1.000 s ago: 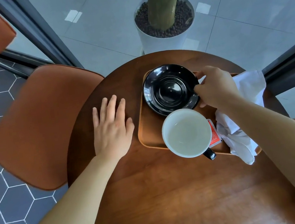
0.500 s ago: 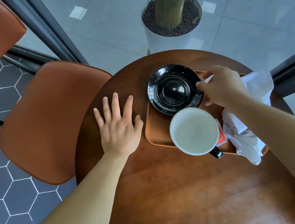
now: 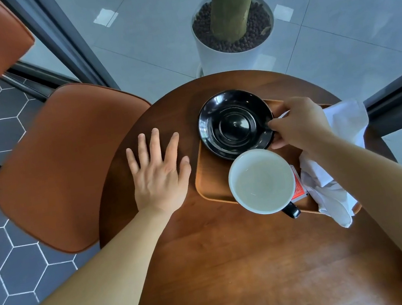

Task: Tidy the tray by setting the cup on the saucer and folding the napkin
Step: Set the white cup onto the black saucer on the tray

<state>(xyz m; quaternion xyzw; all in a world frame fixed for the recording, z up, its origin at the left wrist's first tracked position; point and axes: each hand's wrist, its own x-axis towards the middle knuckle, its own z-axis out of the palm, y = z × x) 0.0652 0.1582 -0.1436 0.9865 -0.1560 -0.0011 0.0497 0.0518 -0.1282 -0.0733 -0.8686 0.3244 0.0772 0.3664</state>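
A black saucer (image 3: 234, 124) lies at the far left end of a wooden tray (image 3: 208, 182), its rim overhanging the tray edge. My right hand (image 3: 299, 123) pinches the saucer's right rim. Just in front of the saucer stands a cup (image 3: 260, 181), white inside with a black handle pointing toward me. A crumpled white napkin (image 3: 328, 181) lies on the tray's right side, partly under my right forearm. My left hand (image 3: 159, 173) rests flat on the round wooden table (image 3: 236, 263), fingers spread, left of the tray.
A small red packet (image 3: 299, 189) lies between cup and napkin. An orange-brown chair (image 3: 67, 166) stands left of the table, another chair back at top left. A white planter (image 3: 227, 53) with a trunk stands on the floor behind the table.
The view has shifted slightly. My left hand's fingers have spread apart on the table. My right hand keeps its grip on the saucer's rim; the saucer looks barely moved.
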